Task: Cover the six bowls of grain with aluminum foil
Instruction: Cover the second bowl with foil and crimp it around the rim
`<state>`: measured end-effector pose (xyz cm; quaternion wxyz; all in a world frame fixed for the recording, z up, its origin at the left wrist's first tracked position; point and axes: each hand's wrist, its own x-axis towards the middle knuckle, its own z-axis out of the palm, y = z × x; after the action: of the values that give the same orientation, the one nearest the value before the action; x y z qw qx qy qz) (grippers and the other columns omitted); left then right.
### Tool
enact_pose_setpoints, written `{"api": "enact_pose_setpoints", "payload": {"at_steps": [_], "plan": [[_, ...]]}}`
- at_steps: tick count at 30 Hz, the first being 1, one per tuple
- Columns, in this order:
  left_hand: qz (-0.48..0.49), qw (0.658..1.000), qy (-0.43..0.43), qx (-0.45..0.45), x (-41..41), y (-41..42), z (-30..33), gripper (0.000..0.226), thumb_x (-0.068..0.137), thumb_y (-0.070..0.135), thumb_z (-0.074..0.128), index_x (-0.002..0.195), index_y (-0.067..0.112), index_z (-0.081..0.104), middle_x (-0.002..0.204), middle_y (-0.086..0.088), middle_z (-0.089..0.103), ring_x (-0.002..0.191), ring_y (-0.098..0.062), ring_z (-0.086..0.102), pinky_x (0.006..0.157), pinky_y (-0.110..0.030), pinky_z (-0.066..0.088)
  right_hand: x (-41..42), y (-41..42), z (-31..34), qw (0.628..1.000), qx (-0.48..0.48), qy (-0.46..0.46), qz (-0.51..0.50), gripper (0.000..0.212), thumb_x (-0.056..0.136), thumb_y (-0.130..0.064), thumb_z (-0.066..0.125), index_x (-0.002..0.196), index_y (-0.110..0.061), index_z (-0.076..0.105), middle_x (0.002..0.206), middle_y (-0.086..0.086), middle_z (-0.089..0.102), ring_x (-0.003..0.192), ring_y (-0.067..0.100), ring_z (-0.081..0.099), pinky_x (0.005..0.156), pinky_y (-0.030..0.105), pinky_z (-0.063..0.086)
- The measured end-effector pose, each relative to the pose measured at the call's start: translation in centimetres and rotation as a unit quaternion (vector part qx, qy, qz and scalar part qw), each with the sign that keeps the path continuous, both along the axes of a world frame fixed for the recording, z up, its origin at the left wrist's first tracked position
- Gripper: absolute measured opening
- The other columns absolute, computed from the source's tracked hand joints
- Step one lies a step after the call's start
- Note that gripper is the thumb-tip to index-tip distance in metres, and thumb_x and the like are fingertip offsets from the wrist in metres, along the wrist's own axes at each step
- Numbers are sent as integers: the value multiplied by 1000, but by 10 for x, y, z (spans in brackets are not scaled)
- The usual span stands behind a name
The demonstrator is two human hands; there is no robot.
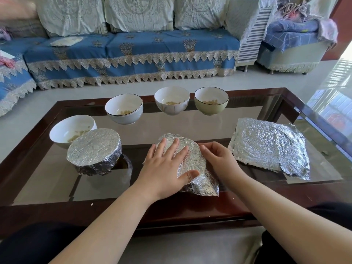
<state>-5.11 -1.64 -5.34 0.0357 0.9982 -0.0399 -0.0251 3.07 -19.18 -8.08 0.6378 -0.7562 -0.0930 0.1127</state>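
A foil-draped bowl [192, 161] sits at the near middle of the glass table. My left hand [165, 166] lies flat on top of its foil, fingers spread, thumb on the near side. My right hand [219, 159] presses the foil against the bowl's right side with curled fingers. A fully wrapped bowl [94, 149] stands to the left. Several uncovered bowls with grain stand behind: a white bowl [70, 130], a dark-rimmed white bowl [123, 108], another white bowl [172, 100] and a green bowl [211, 101].
A stack of crinkled foil sheets [268, 145] lies at the right on the glass table [190, 122], which has a dark wooden frame. A blue-covered sofa [133, 52] stands beyond the table. My dark-clothed knees are under the near edge.
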Motion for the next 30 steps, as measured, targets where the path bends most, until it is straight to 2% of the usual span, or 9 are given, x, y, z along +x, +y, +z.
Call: {"api": "enact_pose_setpoints", "payload": {"at_steps": [3,6,10,12,14,18,21,26,30], "plan": [[2,1000,-4,0,0,0,0,101,68,88,-12,156,40,-2,165,6,-12,151,-24,-17,122,-49,-6,-8,3,-1,997,68,35,-17,16,95,-30,61,93,-17,71,88,7,72,80,17,63,82,41,51],[4,1000,-3,4,-1,0,0,101,68,88,-12,156,40,-3,165,7,-13,151,-24,-17,122,-49,-6,-14,7,1,988,121,90,-43,19,96,-28,60,96,-13,69,83,7,71,77,20,63,74,36,52],[5,1000,-5,1,-1,0,0,101,68,88,-12,156,40,-3,165,6,-12,151,-24,-17,122,-49,-7,-15,8,3,968,175,173,-54,22,95,-28,61,85,-9,64,72,12,63,63,25,55,60,34,49],[5,1000,-5,2,-1,0,0,101,68,88,-12,156,39,-3,165,6,-12,151,-25,-17,122,-49,-7,-13,8,2,961,190,195,-49,19,96,-24,61,88,-7,65,73,12,65,62,25,57,61,36,51],[7,1000,-4,3,-1,0,0,102,68,88,-13,156,39,-4,165,6,-13,151,-25,-18,122,-49,-7,-12,8,2,956,202,208,-44,16,96,-21,61,93,-6,66,76,13,68,65,26,61,65,39,53],[10,1000,-3,4,-1,0,0,102,68,88,-13,156,39,-5,165,6,-14,151,-25,-19,122,-50,-6,-7,12,-1,949,221,221,-42,10,95,-13,62,101,-6,65,81,12,69,64,23,63,59,34,55],[10,1000,-4,4,-1,0,0,102,68,88,-13,156,39,-4,165,6,-13,151,-25,-18,122,-50,-6,-2,13,-4,943,232,233,-45,17,94,-7,61,111,-4,62,88,13,67,66,23,63,59,33,55],[10,1000,-9,1,-1,0,-1,102,68,88,-13,157,38,-2,166,6,-12,151,-25,-17,122,-50,-6,1,15,-4,945,226,232,-52,21,92,3,60,112,-2,60,89,11,64,68,22,61,59,32,55],[11,1000,-7,7,-1,0,-1,102,68,88,-13,156,39,-4,165,6,-12,151,-25,-17,122,-49,-6,1,16,-6,952,197,225,-61,30,84,11,63,113,3,58,96,18,60,69,26,58,61,35,54]]}}
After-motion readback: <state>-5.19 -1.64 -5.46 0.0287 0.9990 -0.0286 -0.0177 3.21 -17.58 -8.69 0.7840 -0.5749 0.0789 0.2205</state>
